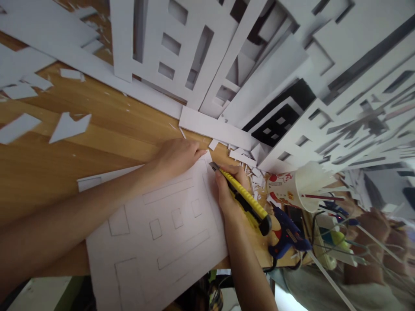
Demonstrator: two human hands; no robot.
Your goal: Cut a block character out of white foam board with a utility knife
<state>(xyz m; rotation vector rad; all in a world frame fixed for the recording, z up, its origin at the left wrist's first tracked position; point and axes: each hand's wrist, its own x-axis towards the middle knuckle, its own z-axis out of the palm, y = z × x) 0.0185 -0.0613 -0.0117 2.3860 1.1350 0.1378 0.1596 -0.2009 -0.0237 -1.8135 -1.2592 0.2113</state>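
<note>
A white sheet of board (184,263) with pencilled rectangles lies in front of me, its near part reaching past the table edge. My left hand (180,157) rests at the board's far edge, fingers curled down and the thumb pointing right; the fingertips are mostly hidden. In my right hand (228,183) is a yellow and black utility knife (244,192), held between thumb and fingers. Its blade points up and left, close to the board's far right corner. Whether the blade touches the board I cannot tell.
White cut-out building panels (168,56) stand across the back. Offcuts (69,127) lie on the wooden table (129,125). At right are a paper cup (285,190) on its side or tilted, a blue glue gun (288,237) with cable, and another person's hand (369,229).
</note>
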